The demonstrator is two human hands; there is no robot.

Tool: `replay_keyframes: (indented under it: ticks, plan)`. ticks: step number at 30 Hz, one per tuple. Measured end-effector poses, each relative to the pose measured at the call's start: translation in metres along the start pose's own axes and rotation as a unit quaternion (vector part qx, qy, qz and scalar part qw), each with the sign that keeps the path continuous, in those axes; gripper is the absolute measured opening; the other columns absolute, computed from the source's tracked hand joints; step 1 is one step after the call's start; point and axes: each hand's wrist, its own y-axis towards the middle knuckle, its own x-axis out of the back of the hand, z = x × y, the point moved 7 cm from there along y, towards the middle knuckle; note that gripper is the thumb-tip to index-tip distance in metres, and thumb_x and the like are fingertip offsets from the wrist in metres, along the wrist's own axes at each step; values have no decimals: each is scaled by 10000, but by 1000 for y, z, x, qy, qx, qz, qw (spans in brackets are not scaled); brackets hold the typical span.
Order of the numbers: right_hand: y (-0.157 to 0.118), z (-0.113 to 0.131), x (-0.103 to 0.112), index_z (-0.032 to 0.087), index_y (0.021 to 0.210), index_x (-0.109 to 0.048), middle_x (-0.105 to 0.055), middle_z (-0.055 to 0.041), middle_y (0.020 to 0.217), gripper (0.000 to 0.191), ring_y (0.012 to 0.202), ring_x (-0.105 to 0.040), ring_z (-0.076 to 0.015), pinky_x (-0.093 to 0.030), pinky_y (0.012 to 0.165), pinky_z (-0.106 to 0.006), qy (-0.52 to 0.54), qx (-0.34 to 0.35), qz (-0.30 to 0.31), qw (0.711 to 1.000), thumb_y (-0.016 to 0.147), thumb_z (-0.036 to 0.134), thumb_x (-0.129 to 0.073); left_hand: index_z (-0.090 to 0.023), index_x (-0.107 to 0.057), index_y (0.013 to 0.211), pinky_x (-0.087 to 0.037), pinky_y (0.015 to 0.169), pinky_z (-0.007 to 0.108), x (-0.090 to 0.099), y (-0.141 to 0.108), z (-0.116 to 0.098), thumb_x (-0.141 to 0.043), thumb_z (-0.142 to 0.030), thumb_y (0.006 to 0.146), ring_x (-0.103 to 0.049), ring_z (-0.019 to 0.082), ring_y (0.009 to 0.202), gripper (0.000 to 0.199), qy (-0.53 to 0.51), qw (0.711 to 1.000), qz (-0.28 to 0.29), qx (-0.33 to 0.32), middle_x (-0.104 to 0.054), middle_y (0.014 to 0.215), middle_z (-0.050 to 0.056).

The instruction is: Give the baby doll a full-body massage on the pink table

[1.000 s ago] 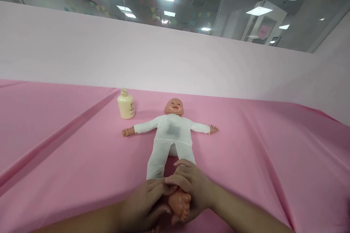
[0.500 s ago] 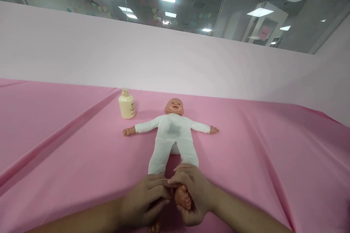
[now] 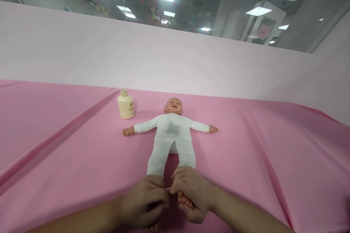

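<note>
A baby doll [image 3: 172, 127] with a white cloth body lies on its back, arms spread and legs toward me. My right hand [image 3: 193, 193] is closed around the doll's foot [image 3: 185, 200] on the right, its toes showing between thumb and fingers. Beside it, my left hand [image 3: 146, 200] is closed over the lower end of the other leg, with fingers bent; a bit of that foot [image 3: 153, 228] shows below it. The fingertips of both hands nearly meet between the legs, and what the left fingers pinch is hidden.
A cream pump bottle [image 3: 126, 105] stands at the back left, beyond the doll's outstretched arm. Pink cloth [image 3: 82, 145] with folds covers the surface. Behind it rises a white wall [image 3: 153, 58] with glass above.
My right hand has shifted slightly down around the foot, and the foot has turned a little. My left hand's fingers have curled in more. The view has moved slightly.
</note>
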Motion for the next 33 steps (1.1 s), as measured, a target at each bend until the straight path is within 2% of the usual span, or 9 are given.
replay_keyframes:
  ticks: [4,8,11,16,19,21,27,31,33]
  plan:
    - [-2,-2,-7,222,885,-329,-487,68,559,299,468,-455,-120,-458,718,-306,3,-12,53,999,596,235,-407,-190,-452,800,-334,572,236,1,0,-1,-403,-141,860,-456,129,591,92,-12,1000,0,-5,-511,607,12]
    - [-5,-4,-16,223,858,-325,-509,51,579,250,488,-473,-131,-454,675,-303,5,-8,99,995,622,235,-407,-191,-472,821,-359,593,243,1,-1,-1,-433,-108,823,-484,133,610,91,-10,1000,3,-2,-548,628,18]
    - [-7,-9,-19,219,880,-342,-517,40,599,230,508,-483,-137,-451,669,-306,21,-16,110,994,673,275,-422,-196,-486,825,-387,605,238,0,-2,2,-452,-97,812,-516,134,637,105,-14,1000,10,18,-571,662,24]
    - [-8,-13,-20,209,916,-373,-514,22,612,291,539,-481,-148,-437,657,-311,68,-38,104,991,806,478,-380,-200,-501,820,-405,592,242,1,-1,3,-462,-101,816,-537,136,640,106,-10,1000,11,23,-584,675,33]
    - [-9,-12,-24,201,907,-403,-490,13,611,301,545,-456,-150,-426,659,-316,72,-48,142,986,867,477,-290,-207,-506,849,-412,610,259,0,-1,0,-449,-99,819,-536,145,641,126,-5,1000,16,11,-593,650,21]
    - [-9,-11,-25,201,872,-420,-478,11,613,265,551,-443,-149,-417,650,-310,64,-54,152,985,861,440,-307,-212,-502,854,-418,628,261,-1,0,-1,-444,-98,823,-533,145,648,131,-1,1000,21,9,-604,654,12]
    - [-4,-14,-9,198,885,-504,-543,-8,671,227,626,-486,-151,-429,690,-306,77,-78,112,988,897,370,-357,-203,-513,866,-409,632,258,1,0,0,-434,-117,857,-521,146,672,117,9,999,28,20,-598,693,30]
    - [-6,-41,16,207,896,-549,-583,-26,747,197,739,-524,-162,-438,789,-351,52,-152,28,987,927,244,-358,-202,-526,918,-430,756,282,12,0,16,-433,-106,874,-518,154,799,141,21,997,23,70,-601,780,27]
    - [-12,-60,27,210,927,-563,-598,-45,848,180,845,-537,-177,-440,842,-374,40,-205,-22,978,931,236,-384,-209,-534,977,-430,863,314,20,-2,31,-407,-109,898,-519,166,927,179,26,993,10,114,-606,906,39]
